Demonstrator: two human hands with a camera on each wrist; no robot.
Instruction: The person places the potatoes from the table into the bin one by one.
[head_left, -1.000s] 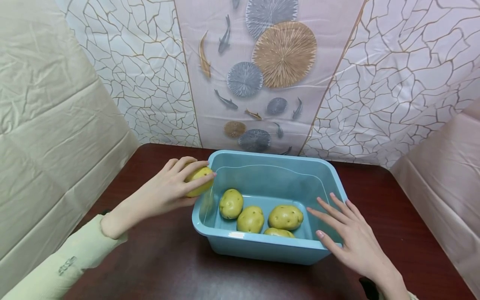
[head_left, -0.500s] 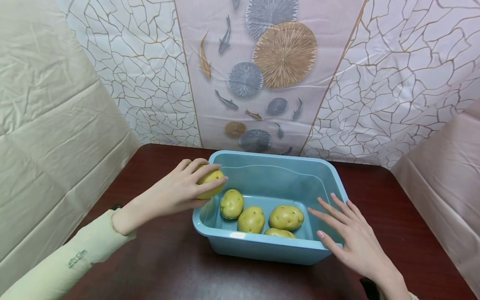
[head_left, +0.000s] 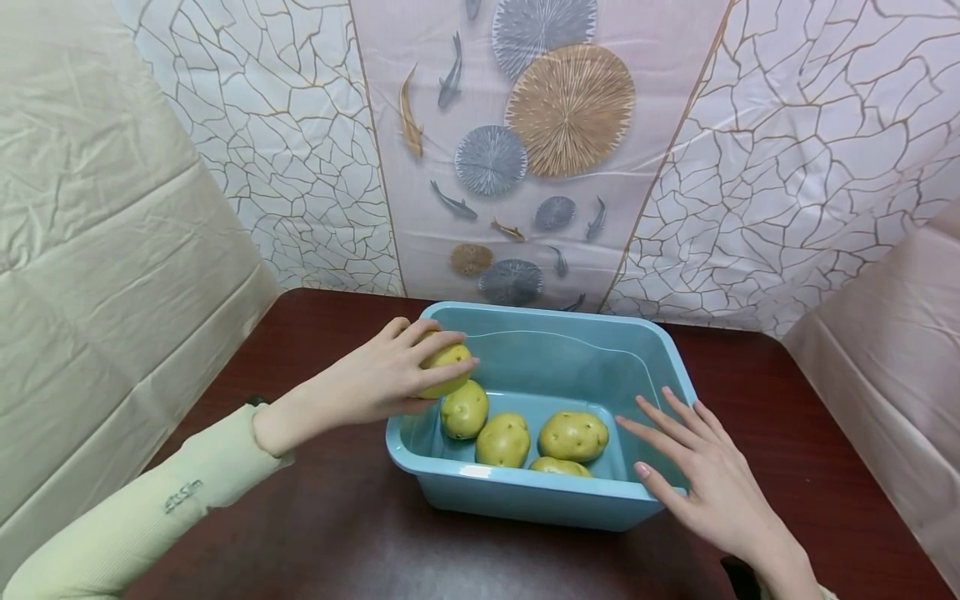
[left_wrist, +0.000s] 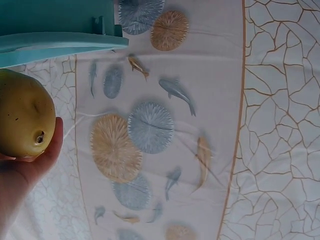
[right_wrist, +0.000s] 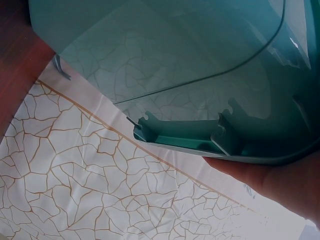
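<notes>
My left hand [head_left: 390, 371] grips a yellow potato [head_left: 447, 367] over the left rim of a blue plastic tub [head_left: 525, 317]. The same potato [left_wrist: 25, 115] fills the left side of the left wrist view, with the thumb bent against it. Several more potatoes lie on the tub's floor, among them one at the left [head_left: 464, 409], one near the front [head_left: 502, 439] and one at the right [head_left: 573, 436]. At the tub's right side my right hand [head_left: 705, 467] rests on the rim with its fingers spread. In the right wrist view the tub's outer wall [right_wrist: 180, 70] hides most of that hand.
The tub stands on a dark red-brown table [head_left: 337, 500]. Behind it hangs a patterned cloth [head_left: 300, 150] with fish and round shapes. Pale cloth walls, left [head_left: 112, 208] and right [head_left: 885, 375], flank the table.
My left hand has moved to the right with the potato, from beside the tub's left rim to over its left end. The right hand and the tub have stayed in place.
</notes>
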